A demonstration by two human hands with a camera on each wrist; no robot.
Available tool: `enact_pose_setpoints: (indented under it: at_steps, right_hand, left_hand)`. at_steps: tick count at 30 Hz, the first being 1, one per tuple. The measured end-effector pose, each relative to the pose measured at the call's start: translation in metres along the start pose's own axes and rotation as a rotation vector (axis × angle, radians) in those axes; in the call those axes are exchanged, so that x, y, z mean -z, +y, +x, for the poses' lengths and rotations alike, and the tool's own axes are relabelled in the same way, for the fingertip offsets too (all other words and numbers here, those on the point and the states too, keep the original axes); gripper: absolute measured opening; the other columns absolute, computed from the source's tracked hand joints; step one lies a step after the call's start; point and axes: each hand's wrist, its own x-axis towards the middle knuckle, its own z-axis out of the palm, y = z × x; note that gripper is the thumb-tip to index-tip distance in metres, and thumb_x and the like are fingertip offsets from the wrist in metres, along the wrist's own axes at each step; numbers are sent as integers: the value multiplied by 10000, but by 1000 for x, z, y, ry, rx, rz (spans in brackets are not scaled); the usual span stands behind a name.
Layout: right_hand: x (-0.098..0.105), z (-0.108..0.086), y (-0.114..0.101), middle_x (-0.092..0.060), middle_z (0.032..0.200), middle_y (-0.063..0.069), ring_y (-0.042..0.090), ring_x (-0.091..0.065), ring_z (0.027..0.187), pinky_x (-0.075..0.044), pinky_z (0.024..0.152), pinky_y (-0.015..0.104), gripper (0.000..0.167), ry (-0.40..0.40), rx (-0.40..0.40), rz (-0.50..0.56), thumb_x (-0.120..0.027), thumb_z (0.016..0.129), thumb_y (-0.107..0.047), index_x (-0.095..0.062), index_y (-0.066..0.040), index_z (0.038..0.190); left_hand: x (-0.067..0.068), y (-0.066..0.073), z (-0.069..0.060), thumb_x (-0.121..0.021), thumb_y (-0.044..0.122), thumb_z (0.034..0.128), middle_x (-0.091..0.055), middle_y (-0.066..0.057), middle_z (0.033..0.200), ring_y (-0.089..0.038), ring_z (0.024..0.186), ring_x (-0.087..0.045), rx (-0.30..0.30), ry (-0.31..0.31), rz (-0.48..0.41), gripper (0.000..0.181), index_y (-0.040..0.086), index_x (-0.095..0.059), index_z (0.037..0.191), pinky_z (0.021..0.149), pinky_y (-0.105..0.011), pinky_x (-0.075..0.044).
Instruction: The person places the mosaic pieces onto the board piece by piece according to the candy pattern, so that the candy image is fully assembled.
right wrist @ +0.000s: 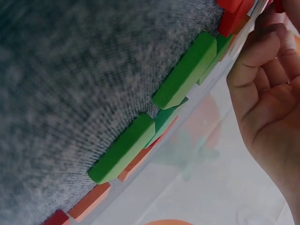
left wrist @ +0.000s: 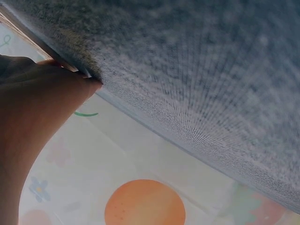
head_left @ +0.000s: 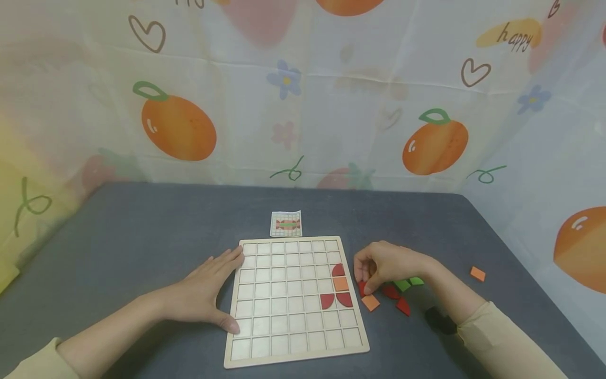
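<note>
- My left grip is spread wide at the left edge of the board; the thumb rests low on that edge, the fingers near its top corner.
- My right grip is narrow, just beyond the board's right edge; thumb and finger pinch a red piece, partly hidden by my hand; I cannot tell whether it is off the bench.
- The board lies flat on the bench between my hands; its right-hand column holds a red quarter-circle, an orange square below it, and another red quarter-circle under that; a third red one sits just left of the lowest.
- Near my right hand lie a loose orange tile, red bits and green blocks; one more orange tile lies well apart, farther right.
- A small pattern card lies just past the board's far edge.
</note>
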Motion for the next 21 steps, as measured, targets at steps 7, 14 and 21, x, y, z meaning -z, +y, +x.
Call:
enact_pose_setpoints:
  at_steps: [7,14,21]
  right_hand:
    - [3,1,-4,-677,724,-26,119,-596,608,-525,579,252,142,18,11,31,-827,788,-211,-687,-203,801]
    - [11,3,-12,-680,752,119,352,-522,589,-494,549,371,132,21,114,252,-763,855,-142,-650,-74,851]
    - [13,12,-23,-714,953,224,354,-686,783,-617,747,458,250,76,78,340,-720,903,-214,-711,-28,1071]
  left_hand:
    - [-1,-1,0,-794,719,582,-157,-191,1661,-481,1516,-156,-4,2,3,1346,-33,-228,1545,1172,-709,-174]
    - [-2,-2,1,-792,722,581,-159,-188,1660,-482,1514,-163,-13,11,18,1346,-30,-229,1545,1169,-709,-181]
    - [-1,0,0,-784,731,580,-158,-188,1661,-478,1517,-154,-8,8,4,1348,-29,-230,1545,1173,-707,-169]
